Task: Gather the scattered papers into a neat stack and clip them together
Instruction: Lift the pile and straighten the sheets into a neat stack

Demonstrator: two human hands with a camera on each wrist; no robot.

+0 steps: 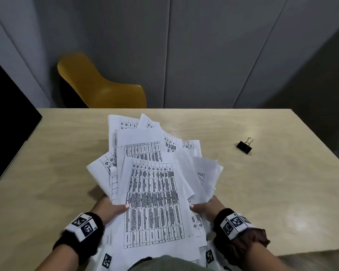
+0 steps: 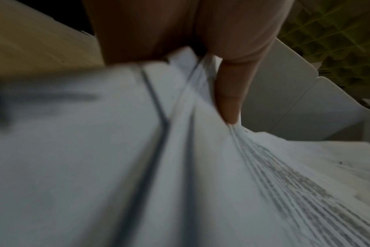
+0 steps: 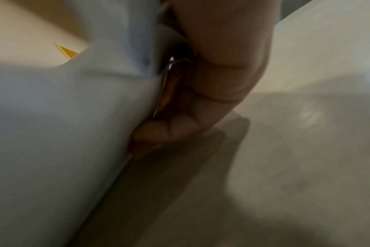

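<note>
Your left hand (image 1: 110, 209) and right hand (image 1: 205, 207) pinched the papers (image 1: 155, 192), thumbs on top; these fanned away, the clip (image 1: 244, 146) far right, nearer your right hand.

Binder clip (image 1: 245, 146) on wooden table (image 1: 272, 182)

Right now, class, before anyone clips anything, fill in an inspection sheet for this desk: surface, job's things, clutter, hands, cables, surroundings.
Surface: pale wood-grain table, some glare at right.
Job's things: papers gathered but fanned unevenly, partly lifted; black binder clip lies apart on the table at right, untouched.
Clutter: nothing seen.
Hands: left hand grips the papers' left edge; right hand grips the right edge, thumbs on top.
Cables: nothing seen.
Surroundings: yellow chair behind the table, grey panelled wall.
</note>
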